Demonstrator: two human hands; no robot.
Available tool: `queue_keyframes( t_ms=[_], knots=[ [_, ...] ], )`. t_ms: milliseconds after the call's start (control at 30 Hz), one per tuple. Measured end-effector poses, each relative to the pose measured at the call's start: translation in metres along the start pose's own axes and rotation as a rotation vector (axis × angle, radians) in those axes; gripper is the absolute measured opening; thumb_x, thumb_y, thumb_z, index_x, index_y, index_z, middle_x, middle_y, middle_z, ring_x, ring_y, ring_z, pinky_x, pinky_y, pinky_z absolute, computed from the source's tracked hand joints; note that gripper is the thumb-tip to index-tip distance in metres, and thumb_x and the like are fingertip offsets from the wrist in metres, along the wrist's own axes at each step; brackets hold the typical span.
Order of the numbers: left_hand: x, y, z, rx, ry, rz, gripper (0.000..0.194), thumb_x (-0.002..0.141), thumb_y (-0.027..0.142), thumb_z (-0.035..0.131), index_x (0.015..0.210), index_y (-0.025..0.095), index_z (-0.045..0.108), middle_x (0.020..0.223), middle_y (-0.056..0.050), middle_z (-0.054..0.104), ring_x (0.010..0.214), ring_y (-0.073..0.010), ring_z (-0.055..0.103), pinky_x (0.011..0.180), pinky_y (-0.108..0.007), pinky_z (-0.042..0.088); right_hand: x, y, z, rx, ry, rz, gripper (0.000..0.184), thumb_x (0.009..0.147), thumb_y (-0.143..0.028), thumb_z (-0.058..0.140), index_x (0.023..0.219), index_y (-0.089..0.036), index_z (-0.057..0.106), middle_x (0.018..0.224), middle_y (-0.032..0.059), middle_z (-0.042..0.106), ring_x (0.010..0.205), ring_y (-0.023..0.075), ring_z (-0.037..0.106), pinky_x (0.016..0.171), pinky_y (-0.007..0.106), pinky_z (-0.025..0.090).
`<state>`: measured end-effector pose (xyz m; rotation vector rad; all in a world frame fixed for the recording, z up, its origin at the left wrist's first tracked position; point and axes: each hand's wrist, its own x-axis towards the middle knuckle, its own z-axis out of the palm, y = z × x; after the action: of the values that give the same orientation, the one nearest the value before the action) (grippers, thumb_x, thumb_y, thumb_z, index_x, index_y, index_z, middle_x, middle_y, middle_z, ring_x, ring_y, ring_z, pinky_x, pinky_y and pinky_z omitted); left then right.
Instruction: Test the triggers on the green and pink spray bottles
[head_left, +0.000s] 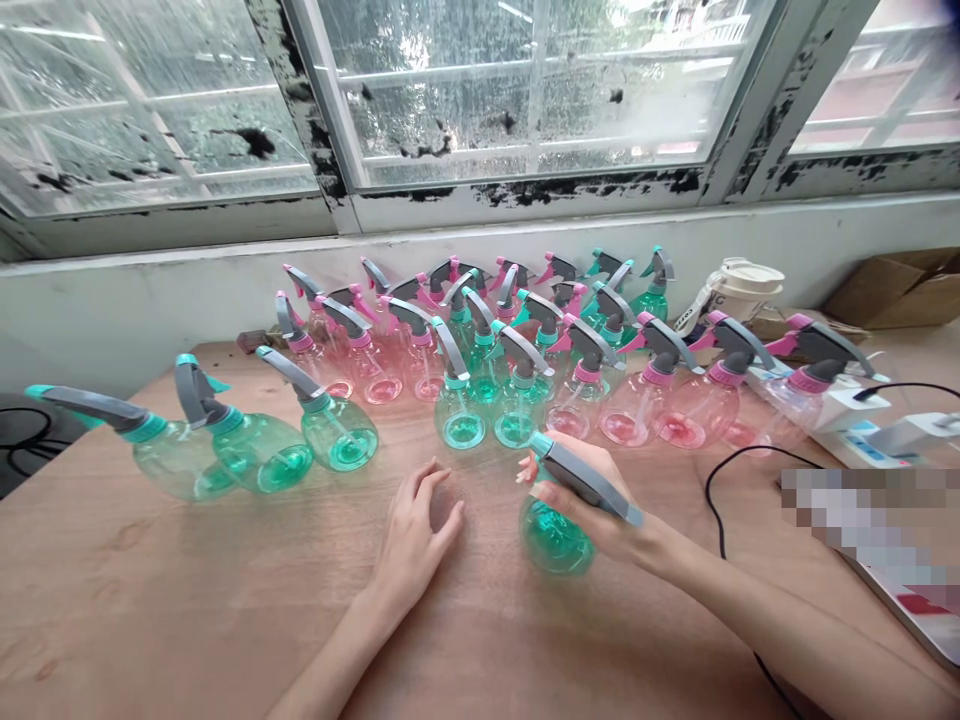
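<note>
My right hand (pixel 600 515) is closed round the neck of a green spray bottle (pixel 555 540) with a grey trigger head; the bottle stands on the wooden table (pixel 187 620) in front of me. My left hand (pixel 412 540) lies flat on the table just left of it, fingers stretched out and holding nothing. Behind both hands stand several green and pink spray bottles (pixel 517 370) in rows. Three more green bottles (pixel 255 445) stand apart at the left.
A black cable (pixel 712 500) runs over the table to the right of my right hand. A white power strip (pixel 862 420) lies at the right, paper cups (pixel 739 285) and a cardboard box (pixel 900 285) behind it. A window sill wall borders the table's far edge.
</note>
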<state>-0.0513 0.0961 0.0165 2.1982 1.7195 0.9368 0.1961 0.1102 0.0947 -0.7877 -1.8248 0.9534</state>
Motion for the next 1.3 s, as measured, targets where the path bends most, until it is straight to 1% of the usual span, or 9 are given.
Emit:
queue_keyframes(
  t_ms=[233,500,633,733,867,967,1033,1167,1300],
  knots=[
    [0.001,0.000,0.000,-0.005,-0.010,-0.011,0.031,0.089,0.035,0.055,0.118,0.023,0.056,0.131,-0.011,0.057,0.121,-0.0278,0.056,0.102,-0.048,0.046,0.002,0.001,0.001,-0.022,0.000,-0.065,0.039,0.094,-0.049,0.051,0.117,-0.022,0.065,0.067,-0.0018,0.054,0.053,0.0113,0.043,0.053,0.025,0.040],
    [0.000,0.000,0.000,0.008,-0.029,-0.006,0.032,0.090,0.034,0.054,0.119,0.022,0.055,0.132,-0.012,0.055,0.123,-0.0281,0.054,0.103,-0.050,0.044,-0.003,0.005,0.003,-0.048,0.003,-0.023,0.037,0.093,-0.049,0.052,0.112,-0.022,0.068,0.066,0.0002,0.058,0.059,0.0151,0.053,0.057,0.026,0.046],
    [-0.002,0.001,0.000,0.004,-0.041,-0.002,0.032,0.090,0.034,0.054,0.120,0.023,0.054,0.134,-0.012,0.054,0.124,-0.0284,0.053,0.103,-0.050,0.044,-0.001,0.003,0.002,-0.006,-0.006,-0.021,0.035,0.093,-0.043,0.054,0.120,-0.024,0.064,0.083,0.0028,0.068,0.064,0.0153,0.059,0.064,0.028,0.050],
    [-0.003,0.004,0.000,-0.003,-0.057,0.004,0.033,0.091,0.034,0.054,0.122,0.024,0.054,0.133,-0.011,0.054,0.124,-0.0287,0.053,0.103,-0.050,0.045,0.001,0.000,0.001,0.022,-0.025,-0.034,0.025,0.093,-0.036,0.056,0.111,-0.022,0.065,0.094,0.0039,0.068,0.067,0.0135,0.060,0.067,0.027,0.050],
    [-0.005,0.015,-0.003,-0.062,-0.089,0.053,0.033,0.088,0.033,0.058,0.119,0.024,0.055,0.128,-0.011,0.056,0.119,-0.0283,0.056,0.099,-0.048,0.047,0.001,-0.003,0.000,-0.020,-0.030,-0.058,0.021,0.093,-0.035,0.054,0.084,-0.018,0.063,0.076,0.0021,0.061,0.064,0.0132,0.057,0.061,0.025,0.046],
    [-0.007,0.026,-0.007,-0.144,-0.166,0.107,0.032,0.087,0.031,0.059,0.118,0.024,0.055,0.124,-0.010,0.057,0.115,-0.0273,0.058,0.097,-0.045,0.049,0.000,-0.003,0.000,-0.009,-0.062,-0.073,0.023,0.093,-0.037,0.054,0.083,-0.018,0.062,0.075,0.0022,0.060,0.064,0.0135,0.058,0.061,0.025,0.046],
    [-0.009,0.032,-0.008,-0.205,-0.236,0.152,0.033,0.087,0.030,0.059,0.119,0.023,0.055,0.121,-0.010,0.058,0.114,-0.0267,0.058,0.096,-0.044,0.049,0.000,-0.002,0.000,0.024,-0.072,-0.070,0.022,0.092,-0.038,0.055,0.092,-0.019,0.065,0.081,0.0035,0.065,0.069,0.0147,0.061,0.067,0.026,0.049],
    [-0.017,0.041,-0.005,-0.306,-0.337,0.230,0.049,0.082,0.030,0.066,0.127,0.025,0.049,0.123,-0.010,0.056,0.115,-0.0274,0.056,0.096,-0.042,0.049,-0.003,0.002,0.001,0.017,-0.029,-0.088,0.033,0.092,-0.044,0.056,0.116,-0.022,0.064,0.093,0.0051,0.069,0.076,0.0172,0.065,0.074,0.029,0.051],
    [-0.030,0.047,0.005,-0.395,-0.295,0.278,0.082,0.075,0.041,0.076,0.141,0.026,0.030,0.135,-0.013,0.047,0.124,-0.0314,0.050,0.101,-0.047,0.046,-0.004,0.000,0.014,0.023,0.037,-0.118,0.040,0.091,-0.052,0.052,0.112,-0.020,0.064,0.083,0.0052,0.067,0.076,0.0192,0.064,0.067,0.029,0.050]
  ],
)
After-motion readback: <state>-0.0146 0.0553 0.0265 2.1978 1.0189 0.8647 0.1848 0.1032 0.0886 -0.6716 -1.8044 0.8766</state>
